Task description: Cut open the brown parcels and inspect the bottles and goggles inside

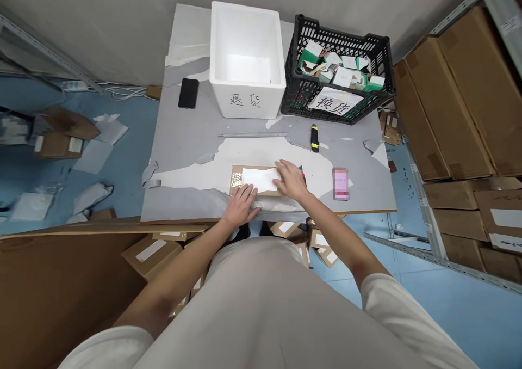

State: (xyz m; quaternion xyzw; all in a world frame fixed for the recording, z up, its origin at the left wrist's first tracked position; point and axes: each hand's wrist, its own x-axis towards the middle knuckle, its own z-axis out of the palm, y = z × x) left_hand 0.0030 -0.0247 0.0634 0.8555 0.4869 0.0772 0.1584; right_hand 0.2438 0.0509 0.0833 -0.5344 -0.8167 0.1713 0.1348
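One slim brown cardboard box (267, 192) with a white rectangular label (258, 178) lies near the front of a grey-and-white covered table (175, 140), seen from the head camera, a narrow strip of surface separating it from the near edge. On its left, torn covering stretches to the table's left edge; on its right, a shorter span leads to a pink, pixelated rectangular item (341, 184). Beyond the box, a band of open surface runs to a white foam bin (248, 101) and a black plastic mesh crate (299, 69), side by side at the far edge, the crate in the right corner.

Two bare hands work the box: the left hand (240, 204) rests with fingers spread on its near edge, while the right hand (291, 179) lies loosely over its right end, thumb and fingers apart. One dark item with a touch of red, mostly hidden, shows just beside the right hand.

Also counted: one black phone (188, 93), left of the bin, and one black-and-yellow cutter (314, 139), in front of the crate. Green-and-white cartons (343, 77) fill the crate, too jumbled to number.
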